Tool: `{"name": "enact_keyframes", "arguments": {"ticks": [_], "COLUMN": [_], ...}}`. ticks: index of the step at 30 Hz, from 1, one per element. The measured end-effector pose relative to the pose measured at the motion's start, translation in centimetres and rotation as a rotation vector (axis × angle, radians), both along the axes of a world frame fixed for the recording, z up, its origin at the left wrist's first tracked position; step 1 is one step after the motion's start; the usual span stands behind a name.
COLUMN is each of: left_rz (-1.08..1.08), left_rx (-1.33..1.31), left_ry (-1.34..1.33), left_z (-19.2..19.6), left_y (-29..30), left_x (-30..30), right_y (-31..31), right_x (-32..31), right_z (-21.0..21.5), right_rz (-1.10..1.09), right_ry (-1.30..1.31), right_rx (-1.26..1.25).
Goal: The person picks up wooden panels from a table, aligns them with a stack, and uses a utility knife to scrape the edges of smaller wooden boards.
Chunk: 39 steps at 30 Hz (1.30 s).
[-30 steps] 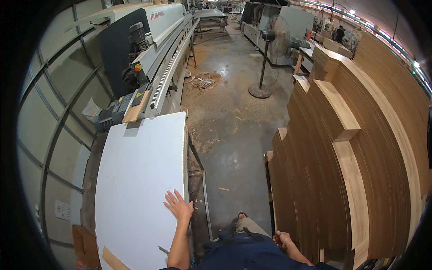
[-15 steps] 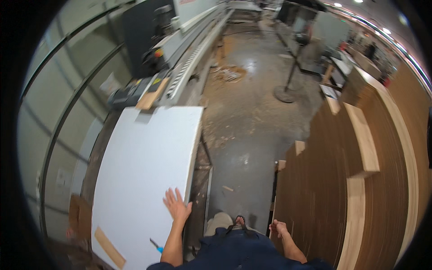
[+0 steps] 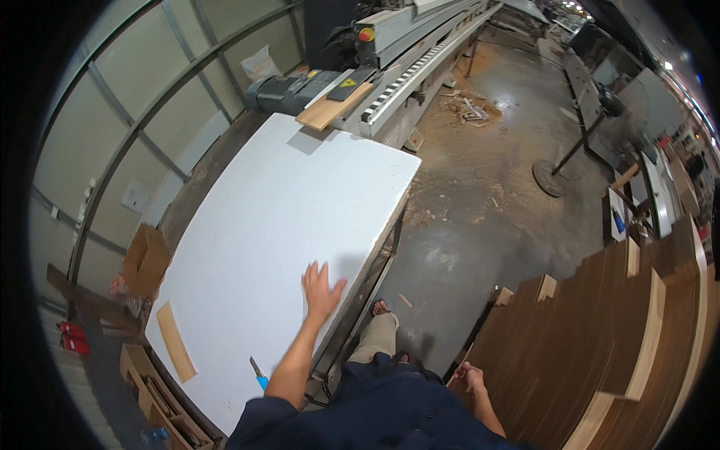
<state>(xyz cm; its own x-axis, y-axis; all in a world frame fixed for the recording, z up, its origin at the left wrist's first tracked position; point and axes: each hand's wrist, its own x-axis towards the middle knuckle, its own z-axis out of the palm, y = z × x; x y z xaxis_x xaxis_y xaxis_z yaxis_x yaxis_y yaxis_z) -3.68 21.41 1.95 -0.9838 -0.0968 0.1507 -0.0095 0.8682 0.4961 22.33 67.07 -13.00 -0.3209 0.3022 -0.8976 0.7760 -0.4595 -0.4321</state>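
My left hand (image 3: 322,292) is at the right-hand edge of a large white board (image 3: 255,225), fingers spread and nothing in it. A blue-handled utility knife (image 3: 259,373) lies on the board beside my left forearm. Toward the board's left corner rests a thin strip of light wood (image 3: 175,342). Low on the right, my right hand (image 3: 469,376) has its fingers curled in, beside the near edge of a stack of dark brown panels (image 3: 555,345). Whatever is inside those fingers, if anything, is hidden.
Beyond the board stands a long machine (image 3: 420,67) with a wooden piece (image 3: 330,109) at its end. A pedestal fan (image 3: 551,176) stands on the floor at right. Wood scraps (image 3: 472,110) litter the floor. At left are a cardboard box (image 3: 146,259) and a wooden compartment box (image 3: 154,397).
The view has swung left, so the scene sits further right. My left hand has slid forward along the board's edge. My right hand stays beside the brown stack, fingers curled.
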Motion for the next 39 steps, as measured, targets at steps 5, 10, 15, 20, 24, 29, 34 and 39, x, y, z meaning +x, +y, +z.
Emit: {"name": "enact_keyframes", "arguments": {"ticks": [5, 10, 15, 20, 24, 29, 34, 39], "left_rz": [0.103, 0.244, 0.14, 0.401, 0.374, 0.306, -0.068, -0.443], "left_rx": [0.598, 1.501, 1.852, 1.82, 1.898, 1.733, 1.691, 1.684], "left_ry": [-0.01, -0.114, 0.043, 0.0, 0.028, -0.121, -0.338, -0.561], "left_z": [2.6, 3.2, 1.3, 1.1, 1.3, 5.9, 11.4, 15.9], "left_y": [-2.9, -7.5, -9.6, -6.1, -4.2, 1.7, 11.8, 19.5], "left_x": [-21.9, -42.2, -52.2, -49.7, -38.8, -21.6, -9.8, -3.3], "right_y": [1.4, 3.7, 3.5, 0.0, -1.5, -0.5, -1.0, 0.7], "right_x": [-3.8, -3.2, -3.4, -3.6, -6.7, -14.1, -22.4, -20.0], "right_z": [2.3, 1.6, 1.3, 5.1, 5.7, 8.2, 24.8, 34.1], "right_rz": [-0.096, -0.215, -0.068, -0.264, -0.318, 0.003, -0.053, -0.182], "right_ry": [0.069, 0.142, -0.035, -0.043, 0.043, 0.465, 0.923, 1.233], "right_rx": [0.041, 0.022, 0.25, 0.246, 0.144, 0.063, -0.101, -0.017]}}
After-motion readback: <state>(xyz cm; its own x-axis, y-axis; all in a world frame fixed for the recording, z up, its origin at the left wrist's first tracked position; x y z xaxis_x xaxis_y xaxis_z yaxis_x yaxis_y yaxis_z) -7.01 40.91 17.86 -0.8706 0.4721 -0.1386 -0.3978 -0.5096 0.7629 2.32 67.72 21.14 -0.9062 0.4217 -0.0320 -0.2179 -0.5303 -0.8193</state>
